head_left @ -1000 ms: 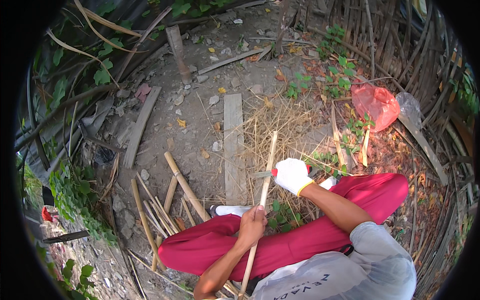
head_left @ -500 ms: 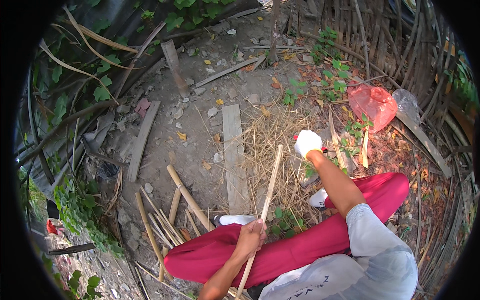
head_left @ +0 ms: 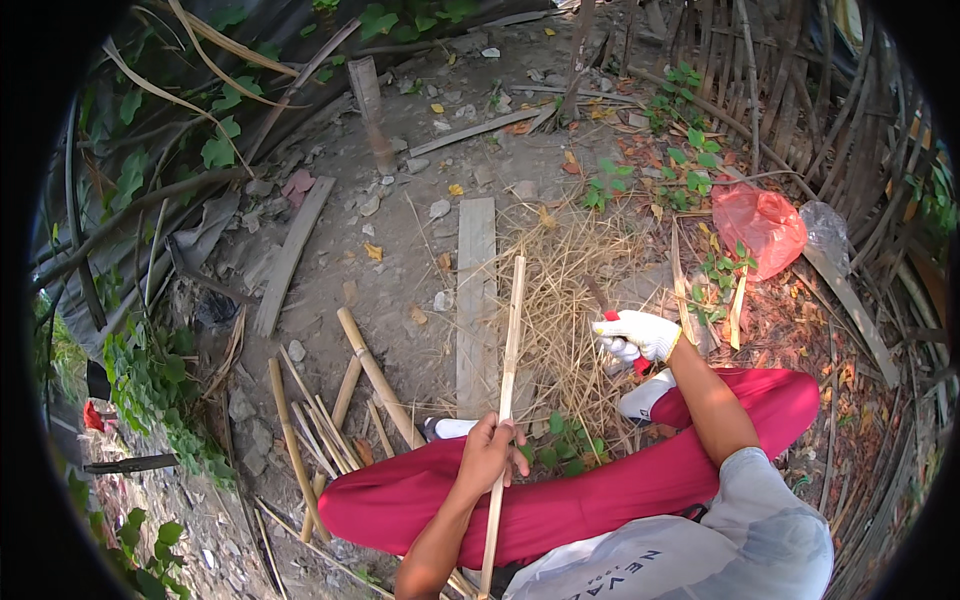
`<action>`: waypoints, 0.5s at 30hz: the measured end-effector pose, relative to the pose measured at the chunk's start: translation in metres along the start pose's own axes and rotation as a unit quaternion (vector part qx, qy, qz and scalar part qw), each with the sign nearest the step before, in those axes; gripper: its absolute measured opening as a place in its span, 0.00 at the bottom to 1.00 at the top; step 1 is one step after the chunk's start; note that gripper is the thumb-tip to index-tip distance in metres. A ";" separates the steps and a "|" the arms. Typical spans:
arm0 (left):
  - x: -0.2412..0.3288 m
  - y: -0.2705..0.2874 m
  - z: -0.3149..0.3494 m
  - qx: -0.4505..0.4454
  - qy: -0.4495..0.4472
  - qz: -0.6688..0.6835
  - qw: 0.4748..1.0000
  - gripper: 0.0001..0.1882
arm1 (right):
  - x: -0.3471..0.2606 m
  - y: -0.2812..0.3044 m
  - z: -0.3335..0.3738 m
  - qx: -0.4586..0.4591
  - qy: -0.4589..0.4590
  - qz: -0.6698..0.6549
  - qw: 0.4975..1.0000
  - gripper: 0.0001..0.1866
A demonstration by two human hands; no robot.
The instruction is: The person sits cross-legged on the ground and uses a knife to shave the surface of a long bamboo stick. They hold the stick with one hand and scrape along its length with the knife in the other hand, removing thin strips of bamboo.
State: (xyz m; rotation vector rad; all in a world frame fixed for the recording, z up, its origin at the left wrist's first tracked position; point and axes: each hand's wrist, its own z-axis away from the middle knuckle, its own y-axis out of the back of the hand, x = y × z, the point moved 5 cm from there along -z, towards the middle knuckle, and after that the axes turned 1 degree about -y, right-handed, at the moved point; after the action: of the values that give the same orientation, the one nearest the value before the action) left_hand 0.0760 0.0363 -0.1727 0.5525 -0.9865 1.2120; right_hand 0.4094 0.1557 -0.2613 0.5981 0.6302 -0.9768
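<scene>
My bare left hand point(head_left: 488, 452) pinches one pale stick point(head_left: 513, 340) between thumb and fingers, its upper end just right of the one grey board point(head_left: 476, 300) before me and its lower part passing over my red trousers point(head_left: 590, 492). Farther right of the board, my gloved right hand point(head_left: 640, 336) is wrapped around one red-handled knife point(head_left: 641, 367), apart from the stick. Two plastic bags, one red bag point(head_left: 760, 230) and one clear bag point(head_left: 824, 226), sit well right of the board, and dark lettering marks my shirt point(head_left: 765, 520).

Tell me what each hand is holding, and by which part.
The left hand holds a long wooden stick partway along its length; the gloved right hand holds a knife by its red handle.
</scene>
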 end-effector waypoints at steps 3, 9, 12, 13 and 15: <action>-0.003 0.000 0.000 0.011 -0.033 0.027 0.999 0.10 | -0.045 -0.004 0.019 0.211 0.129 0.297 0.922 0.30; -0.012 -0.008 -0.002 -0.009 -0.012 0.054 0.998 0.13 | -0.117 -0.072 0.074 0.277 0.206 0.352 0.870 0.24; -0.013 -0.007 -0.002 -0.003 0.003 0.066 0.998 0.13 | -0.137 -0.098 0.077 0.290 0.231 0.373 0.851 0.21; -0.014 -0.006 -0.002 -0.003 0.009 0.071 0.997 0.13 | -0.142 -0.103 0.076 0.289 0.238 0.377 0.847 0.21; -0.013 -0.008 0.000 0.005 0.004 0.070 0.998 0.13 | -0.153 -0.115 0.070 0.251 0.233 0.411 0.845 0.17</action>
State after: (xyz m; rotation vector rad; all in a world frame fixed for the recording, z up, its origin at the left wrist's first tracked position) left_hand 0.0828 0.0275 -0.1832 0.4930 -1.0264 1.3441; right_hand 0.2596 0.1417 -0.1242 1.4602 0.4514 -0.1471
